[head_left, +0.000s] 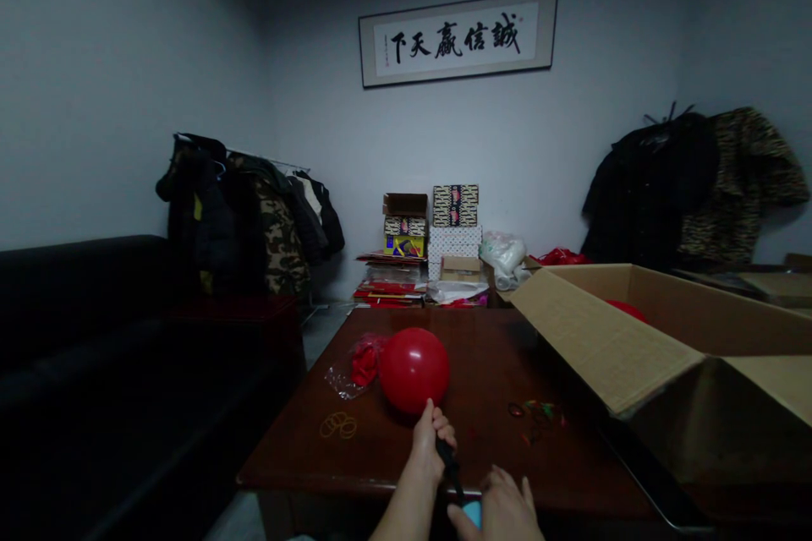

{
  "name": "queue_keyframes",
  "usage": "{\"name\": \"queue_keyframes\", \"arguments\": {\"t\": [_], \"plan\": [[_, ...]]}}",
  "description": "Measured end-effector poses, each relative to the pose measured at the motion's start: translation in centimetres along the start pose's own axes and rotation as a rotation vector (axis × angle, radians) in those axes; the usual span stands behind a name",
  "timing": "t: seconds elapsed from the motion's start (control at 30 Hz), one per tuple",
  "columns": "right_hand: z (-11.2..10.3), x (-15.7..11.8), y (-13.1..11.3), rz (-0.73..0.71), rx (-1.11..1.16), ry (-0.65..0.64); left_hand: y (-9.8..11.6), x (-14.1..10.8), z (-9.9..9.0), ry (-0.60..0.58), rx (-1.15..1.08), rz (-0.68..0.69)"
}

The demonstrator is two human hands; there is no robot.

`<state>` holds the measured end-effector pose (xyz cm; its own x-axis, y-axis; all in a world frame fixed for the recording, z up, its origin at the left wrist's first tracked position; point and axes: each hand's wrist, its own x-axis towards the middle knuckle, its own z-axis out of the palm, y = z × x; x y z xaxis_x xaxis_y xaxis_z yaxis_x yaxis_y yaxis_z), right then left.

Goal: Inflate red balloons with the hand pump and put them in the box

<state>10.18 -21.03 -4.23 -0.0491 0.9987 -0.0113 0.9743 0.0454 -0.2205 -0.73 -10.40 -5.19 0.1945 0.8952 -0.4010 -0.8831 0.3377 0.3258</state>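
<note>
A round, inflated red balloon (414, 371) is above the table, just past my left hand (434, 437). My left hand is closed around its neck at the front end of a hand balloon pump (449, 465). The pump's black part runs from that fist down toward me to a light blue part (472, 512). My right hand (498, 507) is around the blue part, thumb on one side and fingers on the other, slightly blurred. The lower end of the pump is hidden by my right hand and the frame edge.
On the dark wooden table (482, 347) lie a clear bag of red balloons (363, 362), yellow rubber bands (338, 425) and small colourful bits (539, 412). An open cardboard box (609, 338) stands right. A black sofa (82, 330) is left; stacked boxes (455, 220) stand behind.
</note>
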Motion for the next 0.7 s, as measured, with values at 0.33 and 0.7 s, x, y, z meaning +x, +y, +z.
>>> {"name": "queue_keyframes", "arguments": {"t": [0.33, 0.7], "plan": [[0.2, 1.0, -1.7, 0.012, 0.045, 0.06, -0.7, -0.3, -0.8, 0.017, 0.25, 0.161], [0.2, -1.1, 0.1, -0.036, -0.008, 0.062, 1.0, 1.2, 1.3, 0.021, 0.19, 0.053]]}}
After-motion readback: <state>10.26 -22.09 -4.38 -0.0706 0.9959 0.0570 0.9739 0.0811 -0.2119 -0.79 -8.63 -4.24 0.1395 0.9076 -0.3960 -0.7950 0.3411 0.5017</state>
